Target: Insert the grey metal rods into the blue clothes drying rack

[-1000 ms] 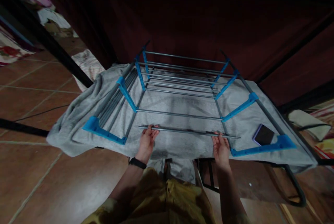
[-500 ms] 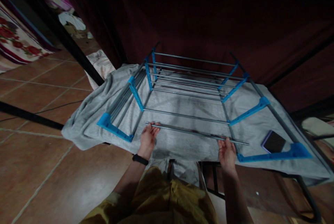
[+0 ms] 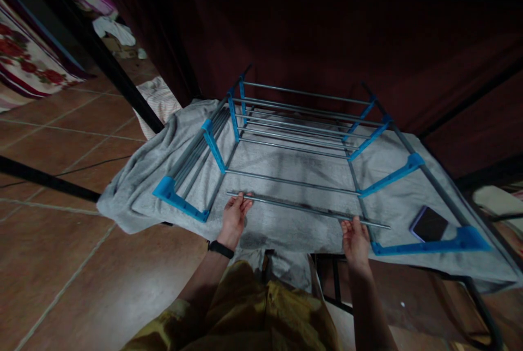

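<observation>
A thin metal rod [image 3: 298, 207] runs crosswise in front of me, gripped near both ends. My left hand [image 3: 235, 215] pinches it close to its left end, and my right hand [image 3: 355, 239] has its fingers closed on it a short way in from the right end. Beyond the rod lies a partly assembled rack [image 3: 292, 181] of grey tubes joined by blue plastic brackets, several crossbars spanning its far half. The nearest left bracket [image 3: 180, 201] and the nearest right bracket [image 3: 429, 244] flank my hands.
The rack rests on a grey blanket [image 3: 134, 193] over a bed-like surface. A phone [image 3: 429, 224] lies inside the right side of the frame. Several loose rods [image 3: 196, 155] lie along the left side. Dark metal posts [image 3: 110, 78] stand at left, and a dark red curtain [image 3: 306, 29] hangs behind.
My left hand has shifted slightly to the right along the rod. The rod and my right hand stay almost where they were.
</observation>
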A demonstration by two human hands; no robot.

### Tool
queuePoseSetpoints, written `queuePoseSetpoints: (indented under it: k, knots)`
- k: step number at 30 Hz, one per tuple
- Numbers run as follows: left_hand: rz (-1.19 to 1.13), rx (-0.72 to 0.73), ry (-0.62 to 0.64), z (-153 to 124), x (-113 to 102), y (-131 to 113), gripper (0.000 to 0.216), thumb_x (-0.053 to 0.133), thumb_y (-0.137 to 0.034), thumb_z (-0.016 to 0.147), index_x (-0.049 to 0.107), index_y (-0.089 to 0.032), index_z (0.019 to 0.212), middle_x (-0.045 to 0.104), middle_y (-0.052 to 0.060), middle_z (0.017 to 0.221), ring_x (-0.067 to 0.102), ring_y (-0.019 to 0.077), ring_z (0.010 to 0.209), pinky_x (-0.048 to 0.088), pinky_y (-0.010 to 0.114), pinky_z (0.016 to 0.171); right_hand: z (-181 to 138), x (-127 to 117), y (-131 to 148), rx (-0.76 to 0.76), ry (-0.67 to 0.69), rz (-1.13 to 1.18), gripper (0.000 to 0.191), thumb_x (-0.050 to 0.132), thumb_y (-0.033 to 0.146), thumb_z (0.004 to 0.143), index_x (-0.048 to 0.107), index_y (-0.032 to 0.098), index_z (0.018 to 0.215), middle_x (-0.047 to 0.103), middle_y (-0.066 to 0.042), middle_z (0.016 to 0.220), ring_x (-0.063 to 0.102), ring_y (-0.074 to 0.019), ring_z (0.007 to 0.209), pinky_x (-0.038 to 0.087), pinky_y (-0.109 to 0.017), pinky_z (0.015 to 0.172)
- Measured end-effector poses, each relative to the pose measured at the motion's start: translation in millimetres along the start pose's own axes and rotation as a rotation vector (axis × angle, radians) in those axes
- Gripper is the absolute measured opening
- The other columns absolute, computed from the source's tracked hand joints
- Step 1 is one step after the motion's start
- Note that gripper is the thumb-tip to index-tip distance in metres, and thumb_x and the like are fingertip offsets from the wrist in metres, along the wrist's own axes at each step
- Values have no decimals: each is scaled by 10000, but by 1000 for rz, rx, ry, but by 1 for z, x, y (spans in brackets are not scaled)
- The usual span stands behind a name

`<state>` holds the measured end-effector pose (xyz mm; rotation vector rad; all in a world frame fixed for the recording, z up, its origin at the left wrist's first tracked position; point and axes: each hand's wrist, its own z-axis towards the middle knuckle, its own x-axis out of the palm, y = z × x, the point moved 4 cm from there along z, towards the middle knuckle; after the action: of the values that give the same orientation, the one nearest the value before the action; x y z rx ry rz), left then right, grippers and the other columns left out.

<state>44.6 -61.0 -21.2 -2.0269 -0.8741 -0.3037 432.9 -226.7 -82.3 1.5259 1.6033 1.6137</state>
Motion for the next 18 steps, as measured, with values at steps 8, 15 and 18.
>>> queuePoseSetpoints:
  k: [8,15,18]
  knots:
    - [89,-35,65,-6,7,22,208,882,-48,920,727,-177,866,863,54,887,783,115,708,650,228,805,-3,2,3,-1,-8,-79,510,999,534,850,563,279,783,653,95,663,695,-147,678,648,-323,828]
    - [129,-34,164,-7,11,43,350,1025,-87,741,719,-199,869,860,58,905,848,208,888,656,305,873,-7,3,4,26,7,-60,464,1021,485,821,613,269,776,703,74,664,689,-137,610,664,-309,762]
    - [143,-48,170,-9,14,49,365,1029,-88,713,723,-202,877,862,57,909,833,205,836,648,315,852,-6,2,3,24,19,-57,473,1023,518,806,622,270,785,705,74,664,700,-142,615,672,-305,750]
